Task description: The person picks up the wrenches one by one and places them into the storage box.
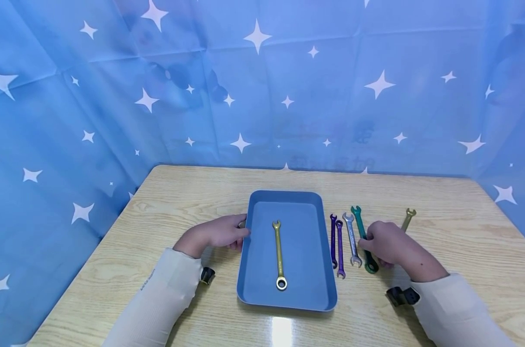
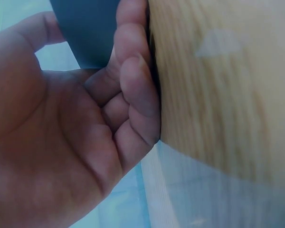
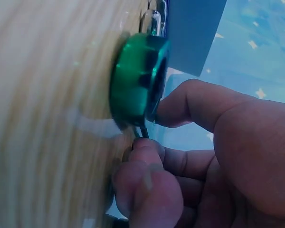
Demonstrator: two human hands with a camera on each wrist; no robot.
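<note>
A blue tray lies on the table, with a gold combination wrench inside. My left hand holds the tray's left rim; in the left wrist view its thumb and curled fingers sit on either side of the wall. Right of the tray, my right hand pinches a green combination wrench at its shaft between thumb and fingers. The green ring end looms large in the right wrist view, still low against the tabletop. Another gold wrench is partly hidden behind the right hand.
Between the tray and the green wrench lie a silver wrench and two purple wrenches, one nearer the tray and one beside it. The wooden table ends at a blue star-patterned cloth.
</note>
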